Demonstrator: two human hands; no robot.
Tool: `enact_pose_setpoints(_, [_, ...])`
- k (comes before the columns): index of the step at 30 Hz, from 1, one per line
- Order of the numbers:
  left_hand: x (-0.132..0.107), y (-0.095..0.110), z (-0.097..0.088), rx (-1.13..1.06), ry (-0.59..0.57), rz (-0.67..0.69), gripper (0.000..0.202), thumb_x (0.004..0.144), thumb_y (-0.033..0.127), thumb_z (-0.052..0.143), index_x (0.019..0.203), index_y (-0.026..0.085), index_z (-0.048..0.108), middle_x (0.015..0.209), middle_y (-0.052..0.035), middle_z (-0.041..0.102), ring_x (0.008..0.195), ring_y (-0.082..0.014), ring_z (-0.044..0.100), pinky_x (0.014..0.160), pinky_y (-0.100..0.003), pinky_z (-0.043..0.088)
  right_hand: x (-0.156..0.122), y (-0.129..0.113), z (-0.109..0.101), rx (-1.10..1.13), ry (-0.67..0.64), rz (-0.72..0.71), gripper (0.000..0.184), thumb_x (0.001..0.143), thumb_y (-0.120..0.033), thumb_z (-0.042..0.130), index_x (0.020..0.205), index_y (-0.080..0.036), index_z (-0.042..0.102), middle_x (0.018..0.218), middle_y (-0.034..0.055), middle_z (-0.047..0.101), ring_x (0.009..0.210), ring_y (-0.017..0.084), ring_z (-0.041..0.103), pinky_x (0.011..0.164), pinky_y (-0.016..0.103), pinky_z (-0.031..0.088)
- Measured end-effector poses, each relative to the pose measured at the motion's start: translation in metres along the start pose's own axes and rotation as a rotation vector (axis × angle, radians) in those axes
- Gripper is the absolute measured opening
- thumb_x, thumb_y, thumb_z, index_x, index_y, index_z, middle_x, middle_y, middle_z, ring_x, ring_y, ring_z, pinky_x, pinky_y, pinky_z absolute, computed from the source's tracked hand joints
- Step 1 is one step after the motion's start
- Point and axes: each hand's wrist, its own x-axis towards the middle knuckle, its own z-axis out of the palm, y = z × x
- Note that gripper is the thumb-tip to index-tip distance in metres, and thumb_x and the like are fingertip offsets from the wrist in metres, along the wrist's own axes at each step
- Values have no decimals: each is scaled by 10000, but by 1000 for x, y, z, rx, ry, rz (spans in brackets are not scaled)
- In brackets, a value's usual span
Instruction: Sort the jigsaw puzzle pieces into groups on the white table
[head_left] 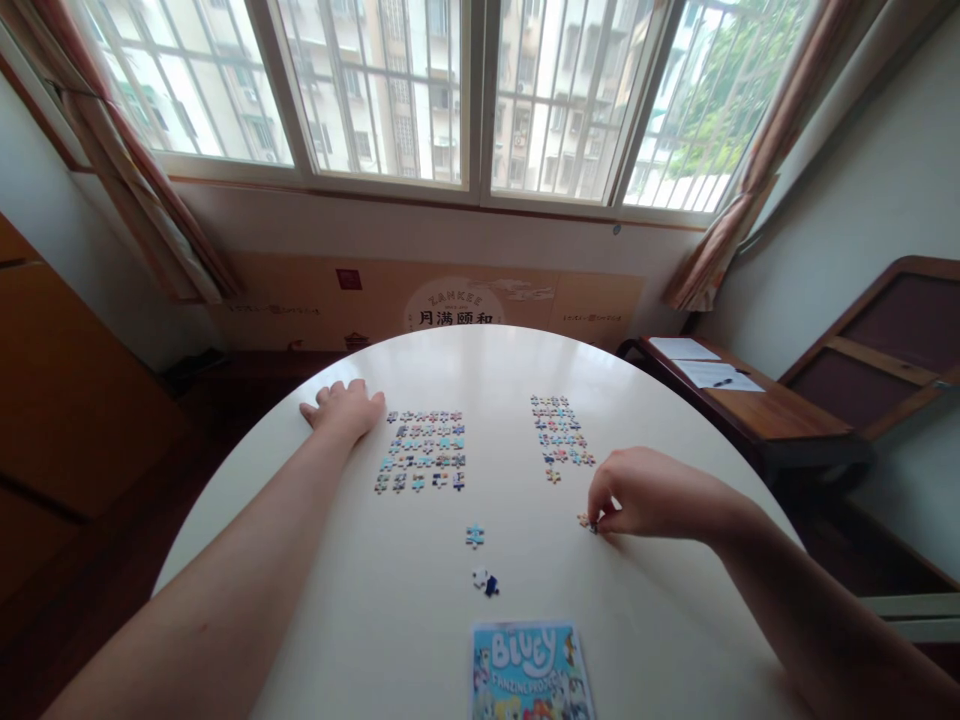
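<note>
Beyond and right of the Bluey booklet (pixel 532 668), a person's right hand (pixel 646 492) pinches a puzzle piece (pixel 593 528); the left hand (pixel 345 407) rests, fingers spread, farther off to the booklet's left. A light edge grip should spare the neighbouring piece (pixel 582 520) a nudge.

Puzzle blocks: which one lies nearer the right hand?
The right block, the narrower one, its bottom row a single piece; the left block is wider and lies beside the left hand.
</note>
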Motion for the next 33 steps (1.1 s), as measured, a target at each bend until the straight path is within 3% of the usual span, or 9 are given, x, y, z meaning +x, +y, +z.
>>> enact_pose_setpoints(4, [0,0,0,-6,1,3,595,883,535,400,1369,231,558,1456,-207,492,1333,-429,401,1079,-660,275,2,2,1,11,-3,28,224,706,-151,668,772,-311,811,824,-36,799,768,198,716,669,287,453])
enact_pose_setpoints(14, [5,-4,7,-1,31,20,588,876,537,407,1338,220,587,1428,-208,517,1306,-430,426,1065,-667,285,20,18,7,-16,151,193,141,795,-272,647,758,-270,784,859,-19,786,837,199,700,687,286,422])
enact_pose_setpoints(33, [0,-2,3,-3,15,20,574,882,523,402,1330,214,585,1431,-208,512,1323,-426,409,1065,-661,280,25,17,17,-55,255,136,128,845,-275,662,762,-259,759,831,-8,768,802,186,680,665,280,398])
